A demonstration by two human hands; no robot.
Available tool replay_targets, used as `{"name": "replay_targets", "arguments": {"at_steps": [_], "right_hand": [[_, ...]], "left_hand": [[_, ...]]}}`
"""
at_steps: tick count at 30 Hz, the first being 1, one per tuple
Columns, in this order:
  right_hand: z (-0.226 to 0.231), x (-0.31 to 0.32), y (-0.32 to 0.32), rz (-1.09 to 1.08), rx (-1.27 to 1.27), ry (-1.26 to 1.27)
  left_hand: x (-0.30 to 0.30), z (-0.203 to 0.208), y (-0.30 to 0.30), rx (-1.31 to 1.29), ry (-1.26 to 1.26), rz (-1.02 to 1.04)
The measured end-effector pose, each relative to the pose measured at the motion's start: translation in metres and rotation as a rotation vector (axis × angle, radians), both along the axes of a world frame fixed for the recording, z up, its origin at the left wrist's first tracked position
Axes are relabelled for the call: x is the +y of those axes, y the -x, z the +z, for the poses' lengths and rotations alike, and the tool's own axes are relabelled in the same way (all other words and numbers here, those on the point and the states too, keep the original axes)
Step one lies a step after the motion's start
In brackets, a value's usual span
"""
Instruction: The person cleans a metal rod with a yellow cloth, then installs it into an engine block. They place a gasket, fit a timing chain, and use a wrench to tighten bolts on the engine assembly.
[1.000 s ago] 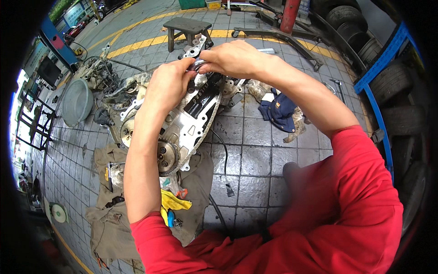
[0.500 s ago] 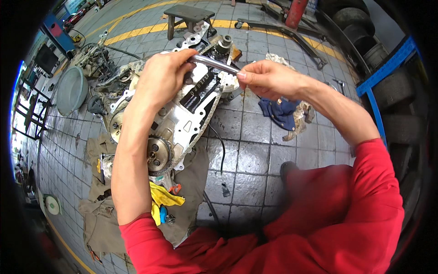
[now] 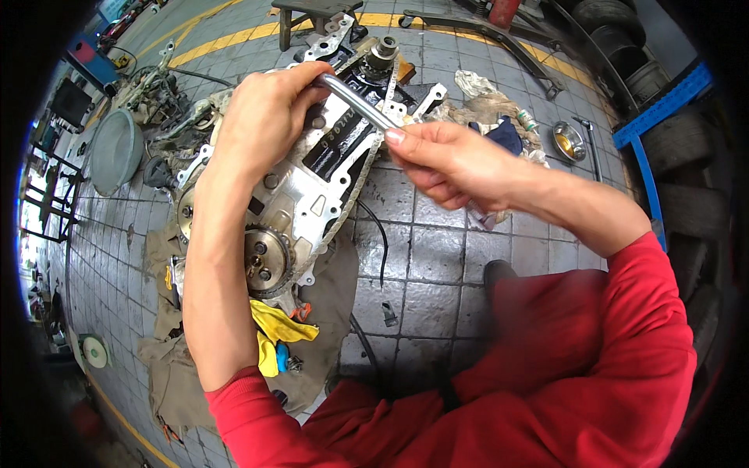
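A shiny steel bar handle (image 3: 360, 103), bent at its upper left end, slants over an engine block (image 3: 292, 204). My left hand (image 3: 269, 117) is closed round the bent end, where the fingers hide what it fits onto. Between thumb and fingers, my right hand (image 3: 449, 160) grips the lower right end. Beneath the hands lies the engine's pale metal face, with a chain (image 3: 360, 187) along its right side. A toothed sprocket (image 3: 267, 257) sits at its near end, partly beside my left forearm.
Brown cloth (image 3: 187, 366) lies under the engine, with a yellow rag (image 3: 281, 326) on it. A metal bowl (image 3: 569, 142) and crumpled rags (image 3: 491, 101) are on the tiles to the right. At left stands a grey basin (image 3: 117, 152); a blue frame (image 3: 663, 109) rises at far right.
My right hand has come down and left with its end of the bar, which slants more steeply. My left hand still holds the bent end. The view has shifted slightly.
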State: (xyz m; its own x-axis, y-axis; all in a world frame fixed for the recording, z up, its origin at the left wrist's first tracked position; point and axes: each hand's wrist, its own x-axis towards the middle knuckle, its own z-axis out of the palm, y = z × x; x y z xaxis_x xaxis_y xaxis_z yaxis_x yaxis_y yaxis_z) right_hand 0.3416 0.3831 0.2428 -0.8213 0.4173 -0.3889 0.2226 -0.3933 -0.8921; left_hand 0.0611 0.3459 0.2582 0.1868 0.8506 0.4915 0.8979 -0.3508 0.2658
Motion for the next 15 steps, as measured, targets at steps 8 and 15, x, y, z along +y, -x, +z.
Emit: {"name": "replay_targets", "arguments": {"at_steps": [8, 15], "right_hand": [[0.041, 0.079, -0.028, 0.143, -0.33, -1.489], [0.046, 0.123, -0.031, -0.009, -0.085, -1.866]], "left_hand": [[-0.004, -0.003, -0.002, 0.03, -0.067, 0.044], [-0.006, 0.001, -0.007, -0.039, -0.002, 0.094]]}}
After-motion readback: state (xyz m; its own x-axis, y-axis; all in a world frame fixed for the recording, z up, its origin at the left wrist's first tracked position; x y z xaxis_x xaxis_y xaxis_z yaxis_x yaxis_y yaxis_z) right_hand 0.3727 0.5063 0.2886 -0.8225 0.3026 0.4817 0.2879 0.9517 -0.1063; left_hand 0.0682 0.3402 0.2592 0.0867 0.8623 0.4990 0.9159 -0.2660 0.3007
